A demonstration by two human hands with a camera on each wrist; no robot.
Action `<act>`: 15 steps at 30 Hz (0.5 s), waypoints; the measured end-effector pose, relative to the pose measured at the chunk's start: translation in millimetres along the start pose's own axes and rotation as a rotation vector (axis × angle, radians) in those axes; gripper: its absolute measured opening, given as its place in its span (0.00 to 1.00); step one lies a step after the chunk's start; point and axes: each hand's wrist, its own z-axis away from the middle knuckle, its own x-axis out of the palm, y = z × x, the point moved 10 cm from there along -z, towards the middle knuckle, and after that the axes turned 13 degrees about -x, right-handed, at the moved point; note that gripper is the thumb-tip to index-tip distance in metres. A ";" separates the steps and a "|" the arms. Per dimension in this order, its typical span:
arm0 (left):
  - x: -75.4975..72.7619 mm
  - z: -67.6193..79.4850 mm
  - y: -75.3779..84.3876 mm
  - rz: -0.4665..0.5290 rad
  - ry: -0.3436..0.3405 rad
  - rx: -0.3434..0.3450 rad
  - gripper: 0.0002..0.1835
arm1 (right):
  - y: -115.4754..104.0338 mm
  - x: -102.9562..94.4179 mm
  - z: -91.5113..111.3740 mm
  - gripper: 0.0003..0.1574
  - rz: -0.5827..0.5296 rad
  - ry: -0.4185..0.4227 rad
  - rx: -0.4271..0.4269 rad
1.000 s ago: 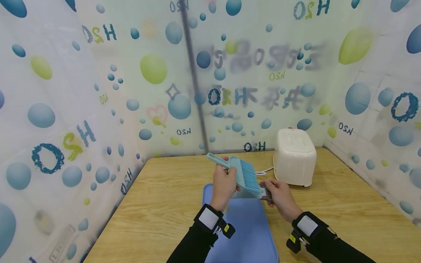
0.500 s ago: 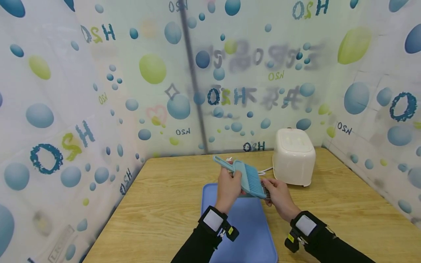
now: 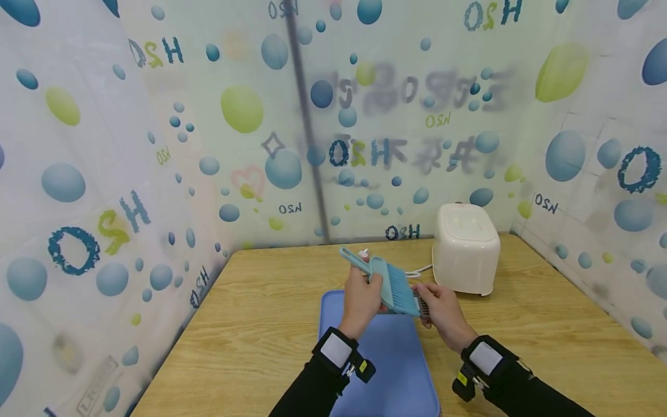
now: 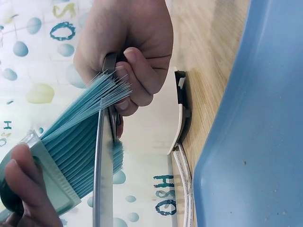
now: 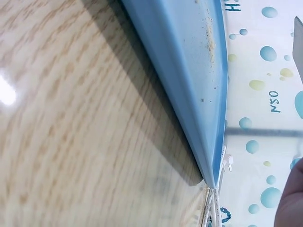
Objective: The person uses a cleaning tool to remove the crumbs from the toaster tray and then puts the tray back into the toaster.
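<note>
My left hand grips a light-blue hand brush, its handle pointing up to the left and its bristles down to the right. In the left wrist view the bristles spread over both sides of a thin metal crumb tray, seen edge-on. My right hand pinches that tray by its dark ribbed end, fingers curled. Both things are held above the far part of a blue tray. The right wrist view shows crumbs on the blue tray, with only a bit of hand at the edge.
A white toaster stands at the back right of the wooden table, its white cord running left to a plug. A bubble-printed curtain encloses the table at the back and sides.
The left hand has moved slightly right with the brush, bringing the bristles close to the crumb tray's ribbed end. The right hand has stayed nearly in place, still pinching the crumb tray.
</note>
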 end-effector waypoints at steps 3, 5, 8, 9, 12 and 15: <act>-1.8 0.2 -0.4 -0.010 0.001 -0.009 0.25 | 0.7 0.1 -0.2 0.24 0.001 -0.004 -0.008; -3.4 0.1 -0.9 -0.011 0.005 -0.013 0.25 | 1.4 0.1 -0.4 0.24 0.004 -0.005 -0.010; -6.0 -0.4 -2.1 -0.009 0.012 -0.021 0.25 | 1.2 0.9 -0.8 0.24 0.014 -0.011 -0.013; -7.0 -0.3 -2.5 -0.007 0.014 -0.022 0.25 | 1.1 1.4 -0.8 0.25 0.017 -0.015 -0.011; -9.7 0.3 -2.0 0.003 0.019 -0.012 0.23 | 0.8 2.5 -1.0 0.26 0.028 -0.024 -0.007; -12.7 0.3 -1.9 0.006 0.029 -0.006 0.21 | 1.6 2.1 -0.7 0.26 0.034 -0.027 -0.001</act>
